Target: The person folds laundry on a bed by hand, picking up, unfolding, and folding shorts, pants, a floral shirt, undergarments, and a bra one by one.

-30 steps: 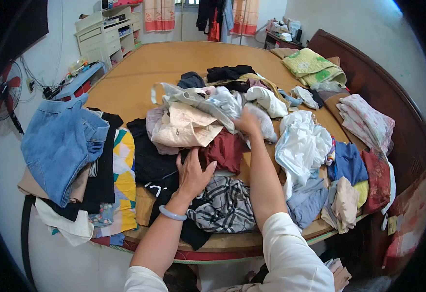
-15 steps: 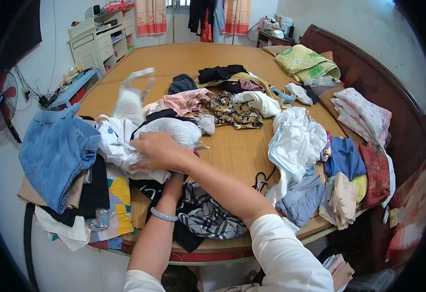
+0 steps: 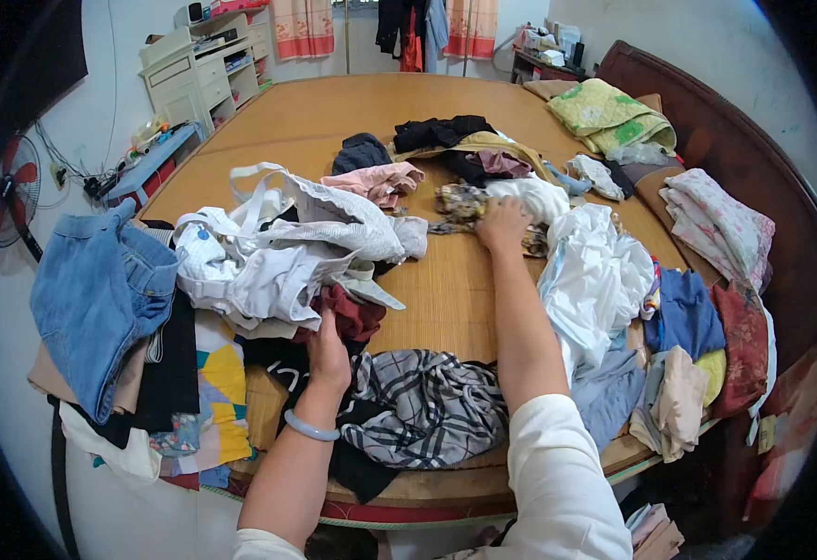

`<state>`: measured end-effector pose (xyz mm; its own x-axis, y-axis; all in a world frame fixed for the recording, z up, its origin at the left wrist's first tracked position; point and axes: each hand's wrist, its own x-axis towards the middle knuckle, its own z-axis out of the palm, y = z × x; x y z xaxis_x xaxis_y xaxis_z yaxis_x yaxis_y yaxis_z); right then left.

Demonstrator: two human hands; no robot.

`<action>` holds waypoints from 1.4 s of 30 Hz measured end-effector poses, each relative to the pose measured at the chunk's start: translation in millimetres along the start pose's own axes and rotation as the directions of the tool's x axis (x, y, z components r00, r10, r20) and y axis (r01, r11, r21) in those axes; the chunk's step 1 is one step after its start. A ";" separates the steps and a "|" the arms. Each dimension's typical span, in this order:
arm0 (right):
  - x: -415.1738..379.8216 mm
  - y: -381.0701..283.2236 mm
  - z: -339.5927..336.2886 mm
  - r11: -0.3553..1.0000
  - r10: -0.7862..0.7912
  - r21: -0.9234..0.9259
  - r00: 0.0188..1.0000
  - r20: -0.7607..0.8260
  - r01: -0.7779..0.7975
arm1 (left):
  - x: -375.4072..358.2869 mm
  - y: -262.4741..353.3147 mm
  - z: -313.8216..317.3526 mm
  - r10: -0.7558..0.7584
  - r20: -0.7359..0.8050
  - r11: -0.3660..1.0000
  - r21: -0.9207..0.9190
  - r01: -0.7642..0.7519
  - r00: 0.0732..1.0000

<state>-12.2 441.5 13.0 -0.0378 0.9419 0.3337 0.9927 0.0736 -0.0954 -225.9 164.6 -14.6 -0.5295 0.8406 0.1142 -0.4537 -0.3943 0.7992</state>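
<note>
My left hand (image 3: 328, 353) is at the near edge of a heap of white clothes (image 3: 278, 275), its fingers closed on a dark red garment (image 3: 360, 315) and partly hidden by it. Farther out, my right hand (image 3: 504, 224) grips a crumpled floral garment (image 3: 461, 203), which is smeared by motion. A white garment (image 3: 537, 198) lies against the fingers of that hand. Just below my left hand is a black-and-white checked cloth (image 3: 427, 406). Pink clothing (image 3: 376, 181) sits behind the white heap.
Blue denim (image 3: 100, 299) tops a stack at the left edge of the bed (image 3: 306, 112). White, blue and beige clothes, including a large white garment (image 3: 590, 275), are piled on the right. A green-yellow quilt (image 3: 609, 117) lies by the headboard (image 3: 707, 121). A fan (image 3: 9, 187) stands left.
My right hand has left the white heap and reached forward right to the floral garment, which has bunched up. The white strap has dropped, and the dark red garment shows beside my left hand.
</note>
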 end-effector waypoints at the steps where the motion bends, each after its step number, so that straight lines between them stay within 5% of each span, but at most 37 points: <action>1: 1.9 4.9 -0.1 0.999 0.042 -0.033 0.999 -0.025 -0.042 | -1.9 -0.2 0.8 0.015 0.000 1.000 0.001 -0.015 1.000; 6: -0.4 0.1 -19.8 0.969 -0.237 -0.006 0.936 0.262 0.247 | 8.5 -14.3 -19.8 0.013 0.048 0.996 0.083 -0.017 0.999; 8: -20.9 -35.4 -65.7 0.826 -0.507 0.130 0.621 0.597 0.549 | 2.4 -8.1 -9.8 -0.008 0.030 0.992 0.123 0.004 1.000; 9: -27.9 -46.9 -61.1 0.689 -0.696 0.305 0.484 0.530 0.658 | 2.1 -6.9 -7.5 0.005 0.038 0.994 0.109 -0.010 0.999; 10: -50.7 -54.1 -92.3 0.712 -0.682 0.670 0.433 0.590 0.210 | 2.2 -5.9 -6.6 0.020 0.047 0.995 0.098 -0.024 0.999; 13: -22.8 -68.6 -88.3 0.407 -0.707 0.913 0.640 0.301 0.019 | 3.1 -5.3 -11.7 -0.001 0.051 0.999 0.045 -0.001 0.999; 15: -3.4 -77.4 -54.6 0.770 -0.435 0.472 0.894 -0.103 0.429 | 3.5 -8.1 -13.8 -0.029 0.049 0.999 0.040 0.027 0.998; 17: 20.1 -72.4 23.2 0.822 -0.465 0.008 0.679 -0.568 0.569 | 3.0 -6.9 -14.3 -0.046 0.040 0.996 0.081 0.043 0.998; 20: 23.8 -60.3 72.3 0.939 -0.264 0.070 0.839 -0.477 0.335 | -1.1 -1.9 -6.7 -0.027 0.021 0.994 0.109 0.024 0.999; 23: 24.7 -51.2 15.4 0.989 -0.019 0.149 0.999 0.039 0.013 | -5.7 0.9 -4.5 -0.039 0.010 0.991 0.125 0.038 0.999; 30: 38.4 9.0 14.1 0.946 0.195 0.230 0.968 0.158 -0.228 | -1.1 -1.1 -7.8 -0.041 0.023 0.995 0.088 0.039 0.999; 33: 22.2 12.1 -4.5 0.977 0.076 0.199 0.996 0.035 -0.081 | 1.3 -3.2 -8.7 -0.056 0.013 0.994 0.090 0.054 0.998; 34: 22.6 9.9 -9.2 0.927 0.109 0.356 0.994 0.032 -0.113 | 0.0 -2.6 -6.8 -0.058 0.009 0.994 0.097 0.057 0.998; 35: 26.5 10.5 -16.5 0.642 0.109 0.747 0.984 0.138 -0.176 | -1.1 -2.1 -4.6 -0.061 -0.008 0.992 0.110 0.061 0.998; 36: 35.0 10.2 -21.4 0.201 0.056 0.951 0.972 0.228 -0.235 | -2.2 1.6 0.2 -0.060 -0.026 0.990 0.123 0.063 0.998; 37: 40.5 8.7 -29.9 -0.284 -0.036 0.917 0.959 0.281 -0.279 | -3.4 4.6 3.1 -0.059 -0.046 0.988 0.137 0.065 0.997; 40: 52.3 2.4 -69.6 -0.770 -0.196 0.611 0.979 0.053 -0.187 | -1.3 4.1 0.6 -0.089 0.013 0.992 0.094 0.087 0.996; 42: 47.4 -8.4 -107.9 -0.801 -0.233 0.563 0.972 0.019 -0.203 | -3.1 6.5 1.9 -0.113 0.011 0.990 0.085 0.112 0.993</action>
<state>-9.9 450.2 130.8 -0.2698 0.9051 0.3287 -0.8522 -0.0655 -0.5191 -225.8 160.2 -8.6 -0.4665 0.8840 0.0295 -0.4478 -0.2648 0.8540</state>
